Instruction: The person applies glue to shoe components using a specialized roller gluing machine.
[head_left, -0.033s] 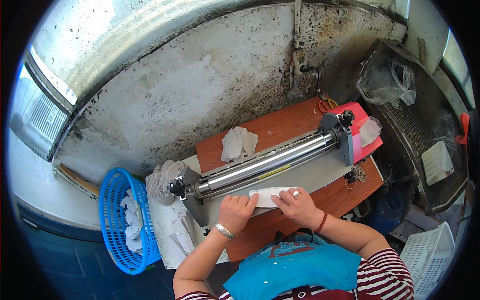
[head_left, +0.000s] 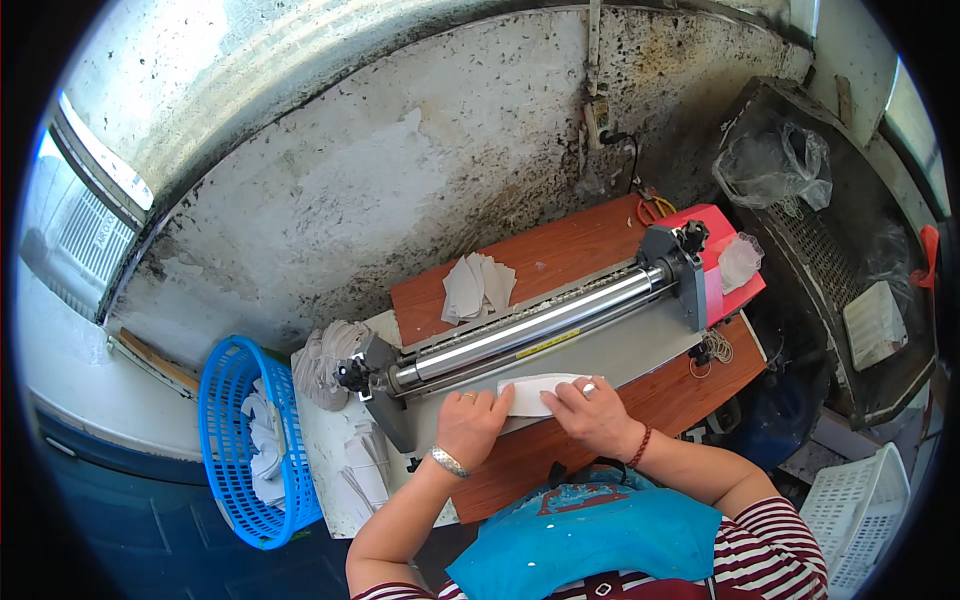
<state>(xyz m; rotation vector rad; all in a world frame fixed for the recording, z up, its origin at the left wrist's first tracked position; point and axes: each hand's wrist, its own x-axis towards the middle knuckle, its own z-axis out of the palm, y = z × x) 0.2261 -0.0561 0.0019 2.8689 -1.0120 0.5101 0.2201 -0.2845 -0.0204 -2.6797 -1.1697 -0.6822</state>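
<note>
Between my two hands is a white, flat, curved-edged piece [head_left: 528, 396], perhaps a small stack; its material is hard to tell. My left hand [head_left: 472, 424] pinches its left end between thumb and curled fingers. At the other end my right hand [head_left: 594, 408] grips it with thumb and fingers closed. The piece sits over the near edge of the grey feed plate [head_left: 640, 350], in front of a roller machine. That machine's shiny metal roller [head_left: 520, 335] runs diagonally between two dark end brackets. Several similar white pieces [head_left: 478, 288] lie in a loose pile behind the roller.
A blue plastic basket [head_left: 215, 440] holding white pieces stands at the left. Bundled white pieces [head_left: 366, 465] and a cloth-like bundle [head_left: 325, 365] lie beside it. The machine's red housing [head_left: 735, 255] is at the right end, with a white basket [head_left: 850, 510] low at right.
</note>
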